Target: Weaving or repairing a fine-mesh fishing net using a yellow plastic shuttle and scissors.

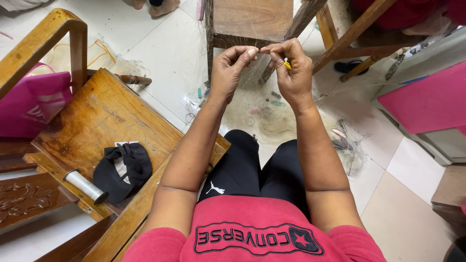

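Observation:
Both my hands are raised in front of me, fingertips almost touching. My left hand (234,68) pinches a thin, nearly invisible thread of fine fishing net (272,114) between thumb and forefinger. My right hand (291,68) pinches the same thread and holds a small yellow netting needle (287,63) against the palm. The pale net hangs down from the wooden stool (252,19) and pools on the tiled floor below my hands. My knees in black trousers are under my forearms.
A wooden chair seat (104,121) at my left bears a black cap (124,170) and a spool of clear line (85,186). A pink bag (31,99) leans behind it. Another wooden chair (354,36), a pink panel (427,99), a sandal and someone's foot (162,7) are beyond.

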